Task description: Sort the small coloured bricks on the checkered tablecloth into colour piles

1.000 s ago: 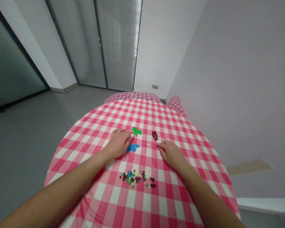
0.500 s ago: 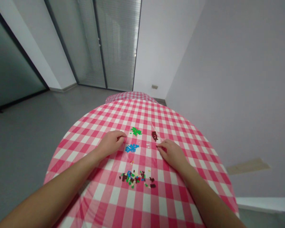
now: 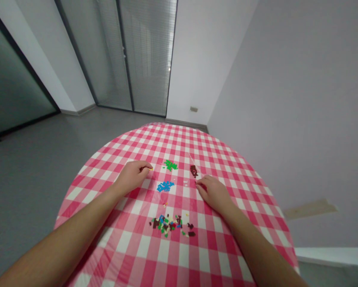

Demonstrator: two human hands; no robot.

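My left hand (image 3: 134, 174) is closed in a pinch left of the green pile, with a tiny yellow building block (image 3: 151, 169) at its fingertips. Close by lie a pile of green blocks (image 3: 170, 165) and, nearer to me, a pile of blue blocks (image 3: 165, 186). My right hand (image 3: 214, 191) pinches a tiny dark brown block (image 3: 196, 183), just in front of a small pile of brown blocks (image 3: 193, 171). A mixed pile (image 3: 169, 225) of brown, green, blue, white and red blocks lies nearest to me.
A red-and-white checked cloth (image 3: 131, 247) covers the round table. A few white pieces (image 3: 185, 182) lie between the hands, and red and yellow bits (image 3: 165, 204) sit above the mixed pile. A wall (image 3: 310, 119) stands at right, glass doors (image 3: 145, 59) beyond the table.
My left hand has moved left, slightly away from the green and blue piles, and the yellow block now shows at its fingertips. My right hand has hardly moved. Checked fabric beyond the table has dropped lower.
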